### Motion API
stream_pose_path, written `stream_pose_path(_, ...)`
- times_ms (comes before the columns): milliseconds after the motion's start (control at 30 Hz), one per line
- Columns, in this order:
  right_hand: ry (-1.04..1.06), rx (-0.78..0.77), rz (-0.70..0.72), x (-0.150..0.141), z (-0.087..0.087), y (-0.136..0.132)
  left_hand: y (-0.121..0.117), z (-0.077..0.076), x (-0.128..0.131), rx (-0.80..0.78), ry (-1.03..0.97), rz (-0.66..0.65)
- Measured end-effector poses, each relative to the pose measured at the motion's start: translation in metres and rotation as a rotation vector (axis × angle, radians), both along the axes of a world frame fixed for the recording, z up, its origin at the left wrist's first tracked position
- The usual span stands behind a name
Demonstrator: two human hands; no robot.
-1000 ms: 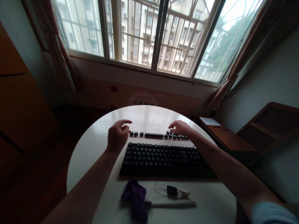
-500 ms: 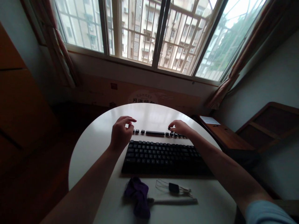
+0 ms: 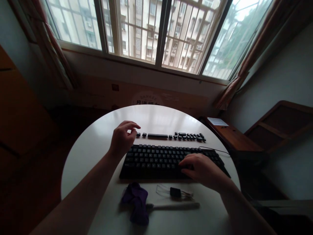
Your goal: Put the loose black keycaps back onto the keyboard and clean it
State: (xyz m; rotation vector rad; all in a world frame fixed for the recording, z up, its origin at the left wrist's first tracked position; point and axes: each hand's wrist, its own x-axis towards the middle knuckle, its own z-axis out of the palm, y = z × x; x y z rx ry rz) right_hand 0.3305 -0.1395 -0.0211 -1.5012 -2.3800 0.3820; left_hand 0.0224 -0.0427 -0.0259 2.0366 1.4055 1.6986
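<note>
A black keyboard (image 3: 154,160) lies on the round white table. My right hand (image 3: 199,166) is over its right-hand part, with thumb and forefinger closed at the lower rows. The keycap pinched there is hidden by my fingers. My left hand (image 3: 123,135) hovers off the keyboard's far left corner, forefinger stretched out and thumb apart from it, nothing seen between them. Behind the keyboard runs a row of loose black keycaps (image 3: 170,136), with a long space bar (image 3: 157,135) among them.
In front of the keyboard lie a crumpled purple cloth (image 3: 137,204), a light-handled brush (image 3: 176,206) and a wire keycap puller (image 3: 175,192) with a dark middle. A thin cable (image 3: 215,149) runs off right. A wooden side table (image 3: 234,137) stands beyond the white table (image 3: 80,156).
My right hand picked a small keycap from the loose row and came back toward me over the keyboard. My left hand stayed near the row's left end. The view shifted slightly.
</note>
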Motion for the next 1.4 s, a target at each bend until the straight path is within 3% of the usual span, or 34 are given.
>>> stream_pose_path(500,-0.140,0.042,-0.042,-0.012,-0.008,-0.001,0.003,-0.009,0.007,-0.054,0.086,-0.074)
stream_pose_path(867,-0.480,0.161,0.045,-0.035,0.002,-0.024,-0.002,-0.012,0.014,-0.080,0.198,-0.160)
stream_pose_path(1000,-0.383,0.165,0.058,-0.028,-0.001,-0.017,-0.010,-0.008,0.021,-0.064,0.335,-0.190)
stream_pose_path(1100,-0.161,0.189,0.052,-0.011,-0.002,-0.003,-0.019,-0.004,0.030,-0.030,0.466,-0.236)
stream_pose_path(1233,0.128,0.301,-0.079,0.013,0.000,0.016,-0.033,-0.004,0.051,-0.012,0.660,-0.345)
stream_pose_path(1400,0.133,0.352,-0.150,0.024,0.008,0.046,-0.040,-0.003,0.080,-0.163,0.967,-0.497)
